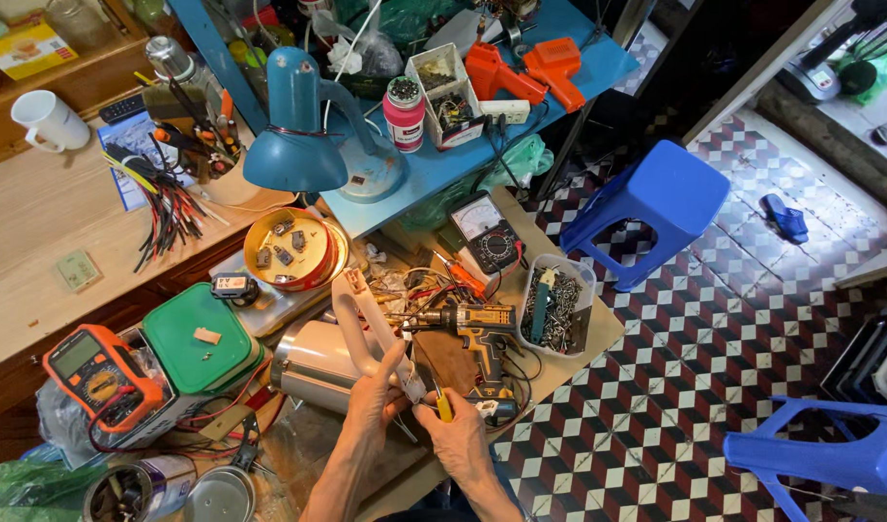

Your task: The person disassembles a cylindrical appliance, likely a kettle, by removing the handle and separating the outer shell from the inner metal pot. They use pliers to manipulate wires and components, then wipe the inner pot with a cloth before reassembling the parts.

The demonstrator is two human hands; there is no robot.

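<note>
My left hand (374,398) grips the lower end of a white U-shaped tube lamp (358,319) that points up and away from me. Close beside it, my right hand (455,433) holds a small yellow-handled tool (443,406) at the lamp's base. Both hands meet over a cluttered wooden bench (598,333). A yellow and black cordless drill (474,329) lies just beyond my right hand. A shiny metal cylinder (313,362) sits left of my left hand.
An orange multimeter (100,372), a green lidded box (197,338) and a round tin of parts (289,249) lie left. A clear tub of screws (557,304) and an analogue meter (487,232) are right. A blue desk lamp (303,130) stands behind. Blue stools (656,198) stand on tiled floor.
</note>
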